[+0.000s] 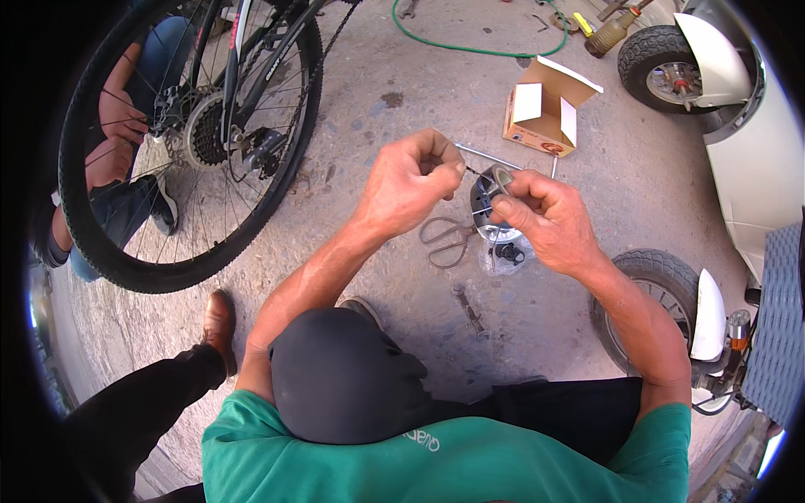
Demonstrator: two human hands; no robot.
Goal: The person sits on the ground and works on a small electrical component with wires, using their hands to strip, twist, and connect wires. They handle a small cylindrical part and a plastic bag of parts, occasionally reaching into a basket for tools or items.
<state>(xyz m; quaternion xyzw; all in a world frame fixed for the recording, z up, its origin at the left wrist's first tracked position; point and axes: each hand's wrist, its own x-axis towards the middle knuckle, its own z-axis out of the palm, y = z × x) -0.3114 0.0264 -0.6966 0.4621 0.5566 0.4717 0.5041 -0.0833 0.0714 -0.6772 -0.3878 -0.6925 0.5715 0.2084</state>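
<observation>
Bright diffuse daylight, soft shadows, black fisheye corners, curved edges, fairly sharp centre

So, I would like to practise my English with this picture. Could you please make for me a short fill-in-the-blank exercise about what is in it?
1. The curved grey piece is held by the person's ____ hand.
2. The cardboard box is not closed but ____.
3. The colour of the hose near the top of the picture is ____.
4. In the picture, the scissors lie to the ____ of the round black-and-silver part.

Missing words: right; open; green; left.
</observation>
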